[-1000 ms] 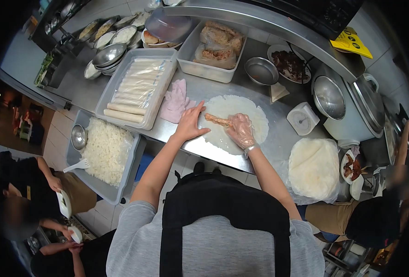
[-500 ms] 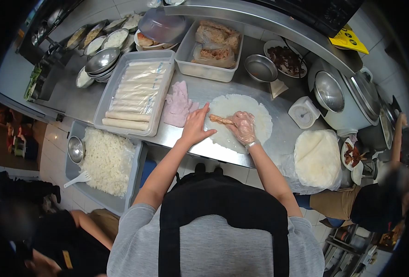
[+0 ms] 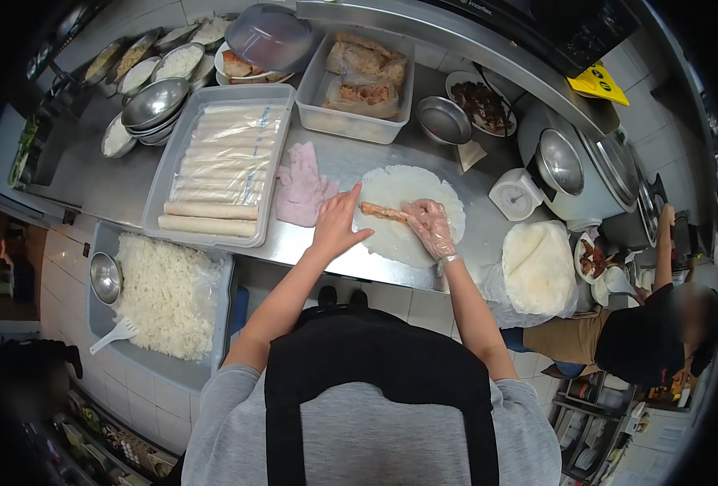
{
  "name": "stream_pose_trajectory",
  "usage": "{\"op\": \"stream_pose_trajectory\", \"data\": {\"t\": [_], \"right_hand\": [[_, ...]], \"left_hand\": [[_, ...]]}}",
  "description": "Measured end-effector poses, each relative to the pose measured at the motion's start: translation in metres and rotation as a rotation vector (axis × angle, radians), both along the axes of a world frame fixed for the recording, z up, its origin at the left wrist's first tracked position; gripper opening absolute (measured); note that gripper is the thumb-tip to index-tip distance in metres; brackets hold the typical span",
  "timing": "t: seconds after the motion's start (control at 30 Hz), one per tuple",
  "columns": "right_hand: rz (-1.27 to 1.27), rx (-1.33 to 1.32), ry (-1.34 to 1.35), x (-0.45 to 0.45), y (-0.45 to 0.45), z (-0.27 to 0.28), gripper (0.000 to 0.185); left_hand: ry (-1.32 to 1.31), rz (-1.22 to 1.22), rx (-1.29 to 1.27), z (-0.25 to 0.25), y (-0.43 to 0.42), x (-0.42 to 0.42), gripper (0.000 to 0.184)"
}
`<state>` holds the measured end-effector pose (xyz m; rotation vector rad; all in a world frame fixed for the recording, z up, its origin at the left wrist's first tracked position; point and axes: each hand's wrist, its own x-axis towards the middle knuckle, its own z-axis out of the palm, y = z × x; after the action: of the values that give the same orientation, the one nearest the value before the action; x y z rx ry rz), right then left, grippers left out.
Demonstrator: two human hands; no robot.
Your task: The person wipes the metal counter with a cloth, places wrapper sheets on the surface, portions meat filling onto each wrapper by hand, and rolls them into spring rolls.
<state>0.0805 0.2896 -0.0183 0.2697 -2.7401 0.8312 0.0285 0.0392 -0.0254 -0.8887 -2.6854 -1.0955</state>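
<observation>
A thin, round white wrapper [image 3: 412, 182] lies flat on the steel counter in front of me. Across its middle runs a narrow strip of orange-brown minced filling [image 3: 382, 212]. My right hand [image 3: 430, 228], in a clear plastic glove, is closed over the right end of this strip with curled fingers; its palm side is hidden. At the wrapper's left edge rests my bare left hand [image 3: 339, 227], thumb and fingers spread, holding nothing. A crumpled pink cloth [image 3: 301, 188] lies just left of that hand.
Left stands a plastic tub [image 3: 150, 212] of white rolls, with a rice bin [image 3: 221, 312] below. Behind is a container [image 3: 351, 123] of bagged filling. A scale [image 3: 515, 194] and stacked wrappers [image 3: 539, 267] are at right, where another person [image 3: 638, 332] works.
My view has shifted, so the counter's things sit further left. My right hand has slid slightly right along the strip, and more filling shows. The person at lower left has mostly left view.
</observation>
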Motion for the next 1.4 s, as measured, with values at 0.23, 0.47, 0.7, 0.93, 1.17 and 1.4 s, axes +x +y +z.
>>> {"op": "stream_pose_trajectory", "data": {"t": [0.23, 0.47, 0.7, 0.93, 1.17, 1.4], "right_hand": [[0.017, 0.314, 0.076, -0.009, -0.042, 0.020, 0.039], [0.066, 0.380, 0.040, -0.023, -0.055, 0.020, 0.041], [0.098, 0.368, 0.103, -0.037, -0.068, 0.005, 0.039], [0.119, 0.334, 0.010, -0.045, -0.082, 0.009, 0.033], [0.040, 0.175, -0.098, -0.003, -0.005, 0.016, 0.045], [0.014, 0.067, 0.000, -0.001, -0.002, 0.008, 0.047]], "left_hand": [[-0.004, -0.001, -0.006, -0.004, 0.002, 0.001, 0.103], [0.013, 0.006, -0.008, -0.002, 0.002, 0.000, 0.102], [0.019, 0.024, -0.034, -0.002, 0.002, -0.001, 0.106], [-0.028, 0.036, -0.049, 0.002, 0.003, 0.001, 0.109], [-0.015, 0.023, -0.017, 0.003, 0.002, 0.002, 0.110], [-0.042, 0.030, -0.055, 0.005, 0.004, 0.001, 0.111]]}}
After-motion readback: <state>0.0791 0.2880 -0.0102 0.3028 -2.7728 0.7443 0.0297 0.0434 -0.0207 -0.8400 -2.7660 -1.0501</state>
